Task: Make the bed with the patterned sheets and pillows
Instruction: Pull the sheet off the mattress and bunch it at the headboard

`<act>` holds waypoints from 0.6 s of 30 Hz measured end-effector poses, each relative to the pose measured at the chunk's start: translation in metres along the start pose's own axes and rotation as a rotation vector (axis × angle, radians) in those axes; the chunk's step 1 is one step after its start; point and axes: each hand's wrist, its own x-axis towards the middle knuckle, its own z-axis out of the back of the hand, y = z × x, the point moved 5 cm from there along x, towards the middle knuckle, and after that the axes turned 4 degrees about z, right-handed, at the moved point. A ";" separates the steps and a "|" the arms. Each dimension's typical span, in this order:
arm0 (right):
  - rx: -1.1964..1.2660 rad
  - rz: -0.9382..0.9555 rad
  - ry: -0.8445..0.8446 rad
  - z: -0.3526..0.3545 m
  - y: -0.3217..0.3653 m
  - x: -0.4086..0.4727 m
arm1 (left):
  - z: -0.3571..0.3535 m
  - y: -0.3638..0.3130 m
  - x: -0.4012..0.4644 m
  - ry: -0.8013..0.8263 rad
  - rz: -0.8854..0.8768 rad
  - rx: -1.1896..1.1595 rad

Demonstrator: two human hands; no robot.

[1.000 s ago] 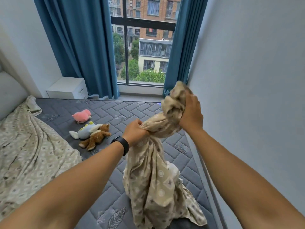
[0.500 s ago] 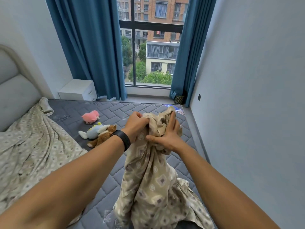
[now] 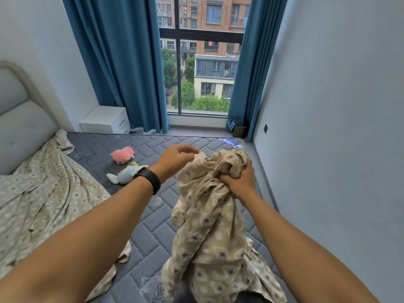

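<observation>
Beige patterned sheet [image 3: 209,226] bunched in right hand [image 3: 239,182], left hand [image 3: 175,159] pinching its top

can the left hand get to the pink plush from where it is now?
Probably yes. The left hand only pinches the top edge of the bunched patterned sheet; the right hand grips the bundle. The pink plush lies beyond the hand to its left on bare mattress, nothing between them.

the right hand [image 3: 239,180] has dropped from the raised bunch to clutch the patterned sheet [image 3: 209,226] lower; the left hand [image 3: 175,159] has loosened to its fingertips.
</observation>
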 end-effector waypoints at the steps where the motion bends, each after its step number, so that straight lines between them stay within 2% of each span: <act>1: 0.056 -0.039 -0.024 0.006 -0.007 0.001 | 0.002 0.013 -0.001 0.057 0.065 0.043; 4: 0.369 -0.180 -0.037 0.009 -0.027 0.007 | -0.021 0.067 -0.011 0.316 0.193 0.337; 6: 0.549 -0.225 0.005 0.009 -0.015 0.005 | -0.044 0.091 -0.011 0.379 0.121 0.461; 7: 0.609 -0.220 0.047 0.011 0.000 0.000 | -0.053 0.092 -0.009 0.353 0.059 0.487; 10: 0.773 -0.197 0.181 0.011 0.032 -0.001 | -0.074 0.084 0.001 0.277 -0.058 0.437; 14: 1.005 -0.224 0.152 0.018 0.048 0.013 | -0.085 0.058 0.007 0.311 -0.042 0.198; 16: 0.989 -0.214 0.098 0.030 0.049 0.021 | -0.083 0.056 0.011 0.317 -0.003 0.132; 18: 0.654 -0.118 -0.046 0.056 0.043 0.027 | -0.078 0.059 0.012 0.285 0.047 0.165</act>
